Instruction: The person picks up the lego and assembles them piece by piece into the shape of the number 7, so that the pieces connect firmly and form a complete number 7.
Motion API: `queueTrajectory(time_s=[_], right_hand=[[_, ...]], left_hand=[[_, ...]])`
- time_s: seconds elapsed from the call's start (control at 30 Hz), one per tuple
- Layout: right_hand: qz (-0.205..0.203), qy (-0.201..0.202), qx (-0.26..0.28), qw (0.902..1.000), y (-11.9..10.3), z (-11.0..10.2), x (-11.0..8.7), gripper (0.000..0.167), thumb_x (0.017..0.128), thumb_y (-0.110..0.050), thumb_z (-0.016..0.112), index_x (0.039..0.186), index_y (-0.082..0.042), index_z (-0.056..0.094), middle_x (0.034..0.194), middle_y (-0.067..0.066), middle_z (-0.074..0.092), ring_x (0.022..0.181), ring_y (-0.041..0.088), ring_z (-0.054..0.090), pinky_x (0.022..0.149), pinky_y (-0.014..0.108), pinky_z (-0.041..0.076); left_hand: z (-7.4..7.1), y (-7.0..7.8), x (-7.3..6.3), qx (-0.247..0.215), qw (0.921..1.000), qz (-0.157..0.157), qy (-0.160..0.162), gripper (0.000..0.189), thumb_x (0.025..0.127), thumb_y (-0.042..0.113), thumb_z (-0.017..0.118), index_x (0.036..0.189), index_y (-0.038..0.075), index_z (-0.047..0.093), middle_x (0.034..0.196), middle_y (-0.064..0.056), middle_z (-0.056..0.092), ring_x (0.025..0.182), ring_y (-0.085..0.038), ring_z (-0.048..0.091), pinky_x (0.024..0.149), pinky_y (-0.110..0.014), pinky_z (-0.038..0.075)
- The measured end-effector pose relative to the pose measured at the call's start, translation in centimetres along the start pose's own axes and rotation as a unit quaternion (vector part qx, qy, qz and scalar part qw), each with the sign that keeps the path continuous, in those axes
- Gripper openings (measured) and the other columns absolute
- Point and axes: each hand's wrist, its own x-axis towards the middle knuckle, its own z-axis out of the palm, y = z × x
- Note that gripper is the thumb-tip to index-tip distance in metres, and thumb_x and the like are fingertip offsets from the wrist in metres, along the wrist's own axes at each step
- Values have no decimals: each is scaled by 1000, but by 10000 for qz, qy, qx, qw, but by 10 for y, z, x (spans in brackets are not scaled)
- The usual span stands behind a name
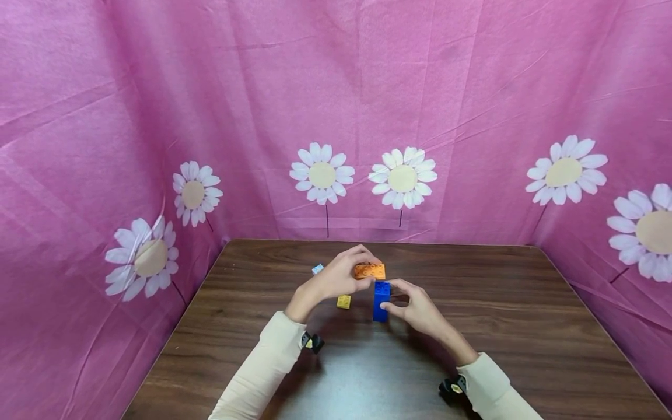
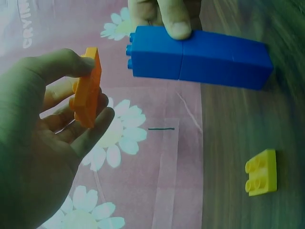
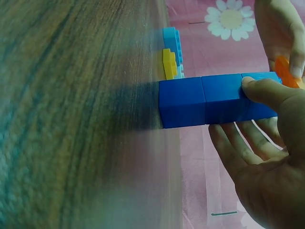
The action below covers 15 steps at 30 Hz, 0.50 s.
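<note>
On my head feed, left hand (image 1: 338, 277) has thumb and fingers clamped on the orange brick (image 1: 373, 272), held over the tower's top; the left wrist view shows a gap between the two. Studs face up and the hollow side faces the tower, which I'd guess is why it's gripped by its edges. Right hand (image 1: 420, 308) has thumb and fingers clamped on the blue tower (image 1: 381, 306), thumb against one face, fingers round the other side; I read that as steadying, since the stack is tall and narrow. Its foot looks set on the wooden table (image 1: 525, 326), and the grip leaves most top studs uncovered. Yellow brick (image 1: 343, 302) lies studs up near the tower, pale blue brick (image 1: 317, 269) beyond the left hand; both loose, probably set aside for reach. Writing: I get sideways letters (image 2: 27, 24) on the pink cloth (image 1: 336, 87), "CRYIN", maybe cut off at the frame edge. No brand I can read on the bricks; the left wrist camera (image 1: 317, 344) has a yellowish patch, too small to read.
</note>
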Motion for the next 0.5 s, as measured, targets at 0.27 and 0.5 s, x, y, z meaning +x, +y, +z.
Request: queueTrajectory(time_s=[0.27,0.5], right_hand=[[-57,-4,227,9997,2,1,-1,40,94,-13,83,130,-2,70,125,15,74,108,33,76,95,49,62],[61,-2,123,9999,3,1,-1,43,94,-14,83,133,-2,69,127,16,73,110,30,75,96,45,62]], left_hand=[[12,6,-2,-224,9997,62,-66,34,96,11,78,129,9,74,123,-3,64,103,-12,61,85,-18,54],[18,5,-5,-238,9996,57,-123,33,94,10,79,127,9,75,120,-2,64,105,-13,62,89,-19,55]])
